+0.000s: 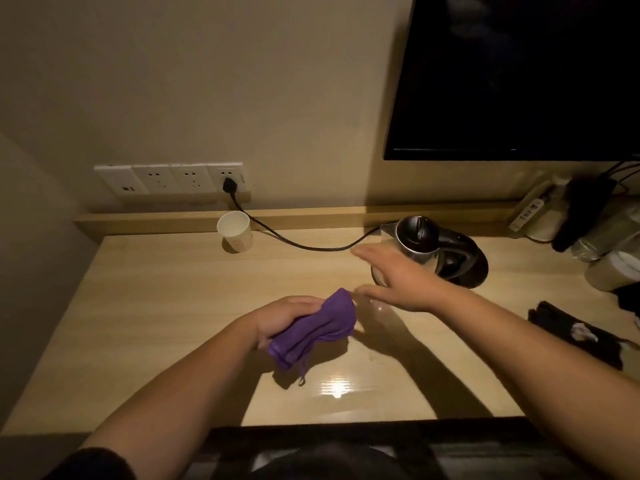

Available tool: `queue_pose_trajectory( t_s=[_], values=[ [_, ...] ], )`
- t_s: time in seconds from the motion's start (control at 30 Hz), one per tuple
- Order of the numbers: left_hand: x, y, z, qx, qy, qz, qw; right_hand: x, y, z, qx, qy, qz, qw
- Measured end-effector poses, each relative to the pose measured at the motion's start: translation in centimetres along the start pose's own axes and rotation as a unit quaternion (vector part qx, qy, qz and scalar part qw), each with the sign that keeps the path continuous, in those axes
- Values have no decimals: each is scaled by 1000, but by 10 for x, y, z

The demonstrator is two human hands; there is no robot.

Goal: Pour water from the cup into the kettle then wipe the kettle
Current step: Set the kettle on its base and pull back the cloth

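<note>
Head view, one entry. Counter: pale wood, glossy, with a raised ledge along the wall. Cup: white paper, upright, at the back left of the counter, just in front of the ledge and well apart from the kettle. Kettle: steel body, black lid and handle, lid down, standing at the back right on a dark base. Cord: black, running from the kettle's side across the counter up to a plug in the sockets on the wall. Cloth: purple, bunched, its loose end and a small loop hanging toward the counter. Left hand: we see it closed around the cloth, near the counter's middle. Right hand: fingers spread and holding nothing, reaching in front of the kettle and covering its lower left side; we cannot tell whether it touches. Screen: dark, on the wall at upper right. Clutter at far right: too dim to identify.
</note>
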State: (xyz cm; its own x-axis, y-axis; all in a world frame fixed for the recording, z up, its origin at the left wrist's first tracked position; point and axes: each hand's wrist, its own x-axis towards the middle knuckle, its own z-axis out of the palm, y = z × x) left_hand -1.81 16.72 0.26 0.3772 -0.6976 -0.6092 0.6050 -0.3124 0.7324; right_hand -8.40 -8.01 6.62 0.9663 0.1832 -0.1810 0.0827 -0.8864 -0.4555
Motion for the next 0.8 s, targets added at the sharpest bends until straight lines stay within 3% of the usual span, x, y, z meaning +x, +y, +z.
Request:
queue_pose_trajectory(
  t_s=[0.07,0.13,0.37,0.43,0.53,0.7,0.8],
  values=[
    [-12,0,-7,3,-21,-19,1000,8,-29,22,37,-96,-18,995],
    [-26,-2,-18,22,-25,-35,999,17,-50,34,75,-134,-12,988],
    [-92,-24,-77,133,-76,-58,986,36,-118,62,184,-103,32,977],
    [-111,-28,-98,251,-74,-36,964,42,-140,75,197,-95,46,975],
    [-138,-36,-130,414,-14,17,910,52,-170,94,186,-110,48,975],
    [-168,-47,-166,516,30,70,853,61,-195,127,111,-137,56,983],
    [-168,-56,-178,584,48,90,805,63,-202,147,79,-112,65,988]
  ],
)
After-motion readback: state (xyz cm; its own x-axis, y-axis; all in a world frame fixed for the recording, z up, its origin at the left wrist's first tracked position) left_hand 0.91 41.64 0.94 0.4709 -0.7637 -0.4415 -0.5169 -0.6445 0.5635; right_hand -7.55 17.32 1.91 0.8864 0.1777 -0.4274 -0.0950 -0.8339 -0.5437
